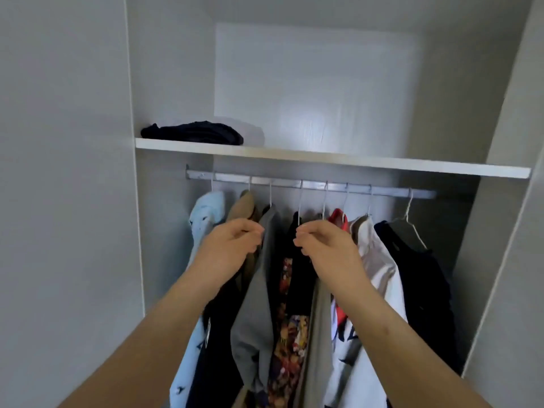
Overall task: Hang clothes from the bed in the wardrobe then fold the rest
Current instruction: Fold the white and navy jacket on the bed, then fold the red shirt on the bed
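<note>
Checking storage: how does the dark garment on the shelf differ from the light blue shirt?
The dark garment lies bundled on the shelf; the light blue shirt hangs from the rail. The garment looks plain; the shirt has small dark motifs. Both sit inside the wardrobe.

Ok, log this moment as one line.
phase: hanging | left hand: holds grey garment | right hand: pinches hanger | rail: hanger hooked on | shelf: dark cloth

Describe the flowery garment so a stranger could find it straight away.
Find the wardrobe rail under the shelf. Midway along hangs the floral garment, between a grey top and an olive one. It alone has a multicoloured flower print.
</note>
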Available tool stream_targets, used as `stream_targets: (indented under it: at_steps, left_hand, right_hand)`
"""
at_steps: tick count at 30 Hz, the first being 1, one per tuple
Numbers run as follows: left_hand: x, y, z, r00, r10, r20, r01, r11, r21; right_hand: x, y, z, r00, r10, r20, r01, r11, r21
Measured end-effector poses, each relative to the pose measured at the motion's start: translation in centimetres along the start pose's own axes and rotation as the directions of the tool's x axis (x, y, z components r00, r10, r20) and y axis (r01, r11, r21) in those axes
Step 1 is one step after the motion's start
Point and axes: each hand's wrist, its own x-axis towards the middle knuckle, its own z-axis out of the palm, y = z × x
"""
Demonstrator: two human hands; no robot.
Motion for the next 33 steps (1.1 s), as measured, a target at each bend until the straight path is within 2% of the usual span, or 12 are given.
stream_targets:
  at_steps: [7,10,14,17,21,26,29,33]
  left_hand:
    - [-12.4,-2.1,5.1,0.960,-0.254,0.119,0.264,0.962,-0.074]
    - [-16.3,-2.2,6.7,0.935,-0.322,0.148,0.336,0.939,-0.076]
    - [-20.6,-1.6,8.0,0.910,-0.337,0.243,0.352,0.936,-0.019]
    - [-24.2,-1.3,8.5,0.878,-0.331,0.345,0.349,0.937,0.011]
    - [-28.9,-1.9,7.2,0.858,-0.313,0.407,0.330,0.943,0.031]
    - [-36.5,-2.7,4.8,0.782,-0.346,0.519,0.379,0.924,0.045]
    - [-41.8,-1.4,4.7,0.713,-0.335,0.616,0.373,0.925,0.071]
    - [-50.0,2.0,5.9,0.578,-0.268,0.770,0.307,0.947,0.099]
  right_hand:
    - [-13.0,2.2,-4.3,0.956,0.292,0.001,-0.292,0.954,0.064]
    - [-18.0,1.8,-6.1,0.925,0.377,-0.042,-0.373,0.925,0.074]
    - [-23.7,1.3,-7.8,0.878,0.461,-0.130,-0.456,0.888,0.064]
    - [-28.1,0.6,-8.7,0.821,0.521,-0.233,-0.514,0.852,0.097]
    - [-34.2,-0.7,-7.6,0.737,0.584,-0.340,-0.569,0.808,0.155]
    - [-43.7,-4.1,-4.7,0.651,0.628,-0.427,-0.615,0.765,0.189]
    - [-50.0,-6.7,-5.4,0.562,0.648,-0.514,-0.650,0.730,0.210]
    - [-58.8,-10.7,-7.5,0.406,0.636,-0.656,-0.683,0.688,0.244]
